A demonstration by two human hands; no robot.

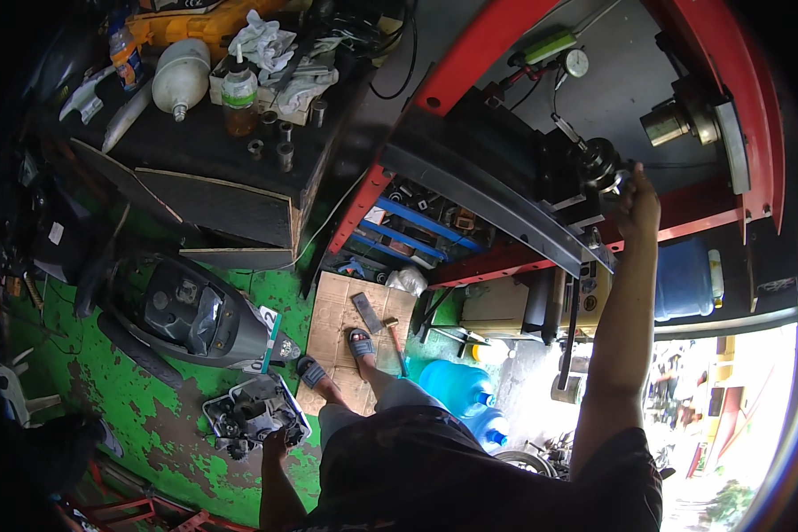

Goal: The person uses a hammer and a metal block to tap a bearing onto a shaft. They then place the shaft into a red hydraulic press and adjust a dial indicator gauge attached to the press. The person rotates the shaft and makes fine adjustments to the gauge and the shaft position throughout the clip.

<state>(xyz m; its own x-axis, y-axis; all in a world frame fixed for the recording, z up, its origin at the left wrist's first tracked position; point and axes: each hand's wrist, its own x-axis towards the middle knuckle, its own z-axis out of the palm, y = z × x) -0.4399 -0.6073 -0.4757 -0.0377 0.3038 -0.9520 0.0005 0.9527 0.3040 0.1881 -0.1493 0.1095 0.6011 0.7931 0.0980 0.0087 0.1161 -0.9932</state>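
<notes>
My right arm reaches up to a red-framed shop press (496, 44). There my right hand (640, 206) is closed at a small shiny metal part (621, 183), partly hidden by the fingers. Just left of it is a dark round metal piece (599, 161) by the press's steel beam. A pressure gauge (576, 62) on a fitting sits above. My left hand (276, 441) hangs low at my side, in front of a tray of metal engine parts (279, 390) on the floor; its fingers are too dark to make out, and I cannot tell if it touches anything.
A hammer (396, 341) and a dark metal block (365, 312) lie on cardboard (332, 306) by my feet. A scooter body part (186, 310) stands left. The workbench (230, 191) carries bottles, rags and metal sleeves. Blue water jugs (457, 386) stand beside my legs.
</notes>
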